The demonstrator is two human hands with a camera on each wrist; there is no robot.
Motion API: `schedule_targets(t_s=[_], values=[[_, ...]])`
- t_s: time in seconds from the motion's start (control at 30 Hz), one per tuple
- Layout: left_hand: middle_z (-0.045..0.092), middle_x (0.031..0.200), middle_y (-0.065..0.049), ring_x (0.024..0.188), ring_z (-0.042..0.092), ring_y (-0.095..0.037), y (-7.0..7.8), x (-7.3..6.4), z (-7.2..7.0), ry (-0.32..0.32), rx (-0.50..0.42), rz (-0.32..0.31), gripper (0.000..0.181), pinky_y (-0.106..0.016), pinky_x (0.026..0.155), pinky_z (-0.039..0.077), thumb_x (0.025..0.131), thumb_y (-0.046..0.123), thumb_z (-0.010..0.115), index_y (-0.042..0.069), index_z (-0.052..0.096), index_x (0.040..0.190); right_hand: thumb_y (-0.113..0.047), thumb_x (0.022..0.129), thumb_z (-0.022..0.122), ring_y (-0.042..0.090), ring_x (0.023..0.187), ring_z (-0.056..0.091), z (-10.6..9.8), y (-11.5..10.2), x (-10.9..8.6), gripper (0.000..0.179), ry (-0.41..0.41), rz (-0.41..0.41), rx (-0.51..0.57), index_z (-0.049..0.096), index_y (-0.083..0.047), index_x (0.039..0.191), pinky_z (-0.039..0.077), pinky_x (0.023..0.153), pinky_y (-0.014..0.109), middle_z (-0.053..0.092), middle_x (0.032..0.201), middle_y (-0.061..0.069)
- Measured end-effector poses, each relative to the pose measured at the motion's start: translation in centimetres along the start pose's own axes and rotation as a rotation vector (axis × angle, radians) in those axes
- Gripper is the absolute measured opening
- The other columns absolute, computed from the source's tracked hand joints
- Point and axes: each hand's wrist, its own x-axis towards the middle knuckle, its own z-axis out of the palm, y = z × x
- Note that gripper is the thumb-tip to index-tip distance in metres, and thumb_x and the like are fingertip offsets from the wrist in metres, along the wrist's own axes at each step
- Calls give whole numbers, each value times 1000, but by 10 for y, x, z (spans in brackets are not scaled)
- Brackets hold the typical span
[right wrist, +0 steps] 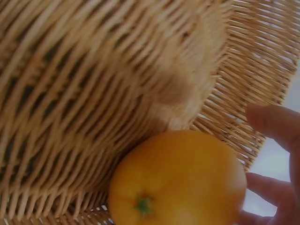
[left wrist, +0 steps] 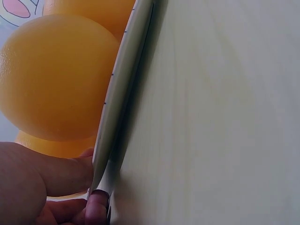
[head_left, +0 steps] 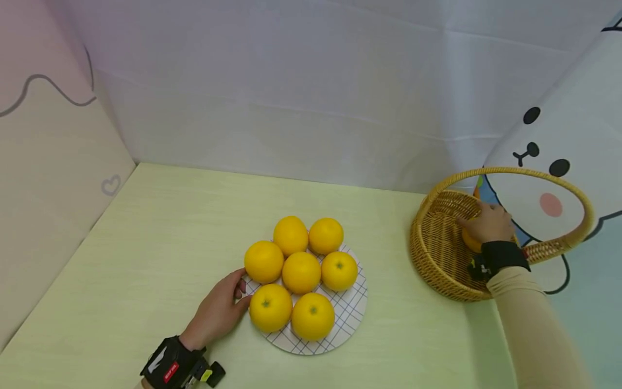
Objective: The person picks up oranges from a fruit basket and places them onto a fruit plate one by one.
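A round white plate with a dark grid pattern (head_left: pixel 351 313) bears several oranges (head_left: pixel 301 273). My left hand (head_left: pixel 216 313) pinches the plate's left rim. In the left wrist view the thumb (left wrist: pixel 65 176) lies on the upper side and a fingertip (left wrist: pixel 97 208) shows below the rim. On the right, my right hand (head_left: pixel 488 222) reaches into a wicker basket (head_left: pixel 439 259), beside a single orange (right wrist: pixel 178 178) there. The right wrist view shows one finger (right wrist: pixel 274 123) standing off that orange, while others meet or nearly meet its side.
The basket's tall arched handle (head_left: pixel 515 170) rises over the right forearm. A pale wood-grain table (head_left: pixel 194 216) lies under everything. White cloth (head_left: pixel 291 108) hangs behind it, and printed panels stand at the left and right.
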Motion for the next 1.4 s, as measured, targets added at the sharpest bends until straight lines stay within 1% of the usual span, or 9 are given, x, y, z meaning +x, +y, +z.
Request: schedule_targets(t_s=[0.2, 0.47, 0.67, 0.87, 1.07, 1.13, 1.23, 1.33, 1.4], values=[[50, 89, -1, 81, 45, -16, -1, 0, 0, -6, -2, -4, 46, -32, 68, 38, 86, 12, 65, -1, 50, 128, -66, 82, 52, 67, 121, 15, 15, 5, 1, 103, 22, -9, -11, 19, 4, 149, 15, 91, 77, 16, 137, 48], [49, 88, -1, 80, 44, -16, -2, 0, 1, 2, -1, -9, 44, -32, 68, 37, 86, 13, 66, 1, 51, 125, -65, 83, 49, 69, 117, 12, 30, 15, 7, 101, -11, -82, -64, 29, 19, 134, 7, 90, 77, 9, 132, 49], [48, 87, -1, 80, 44, -16, -2, 0, 1, 10, 7, -1, 42, -32, 68, 36, 85, 12, 66, 0, 51, 122, -49, 83, 59, 68, 122, 7, 30, 13, 4, 94, -29, -121, -55, 25, 23, 133, 5, 92, 78, 7, 133, 51], [48, 87, -1, 80, 45, -17, -2, 1, 1, 6, -1, -12, 41, -33, 69, 37, 85, 12, 66, 1, 51, 121, -35, 90, 52, 69, 123, 4, 20, 8, -2, 79, -98, -121, -35, 22, 22, 136, 0, 97, 75, 9, 134, 51], [48, 87, -1, 80, 45, -17, -3, 1, 2, 0, -1, -19, 40, -33, 69, 36, 86, 13, 65, 1, 51, 121, -24, 93, 43, 70, 122, 1, 9, 3, -8, 71, -212, -92, -23, 16, 22, 140, 8, 98, 73, -1, 132, 54], [48, 87, -1, 80, 45, -17, -3, 1, 2, 0, -2, -19, 40, -33, 68, 36, 86, 13, 65, 1, 51, 121, -21, 93, 40, 70, 121, 2, 5, 0, -10, 69, -242, -94, -38, 15, 23, 140, 12, 97, 73, 0, 129, 55], [48, 87, -1, 80, 45, -17, -4, 1, 2, 2, -1, -18, 40, -33, 68, 36, 86, 13, 65, 1, 50, 121, -19, 92, 39, 70, 119, 8, -2, -5, -14, 66, -258, -99, -60, 18, 21, 140, 20, 93, 73, 8, 127, 54], [48, 87, -1, 80, 45, -17, -4, 1, 2, 4, -2, -16, 40, -33, 69, 37, 86, 12, 65, 1, 50, 121, -19, 88, 48, 67, 113, 21, -7, -8, -17, 62, -223, -133, -89, 30, 17, 136, 27, 89, 71, 22, 123, 51], [48, 87, -1, 80, 45, -17, -3, 2, 2, 3, -2, -16, 40, -33, 69, 37, 86, 12, 65, 1, 50, 121, -20, 85, 54, 66, 110, 25, -8, -8, -19, 62, -190, -151, -101, 35, 14, 133, 29, 87, 71, 29, 121, 49]])
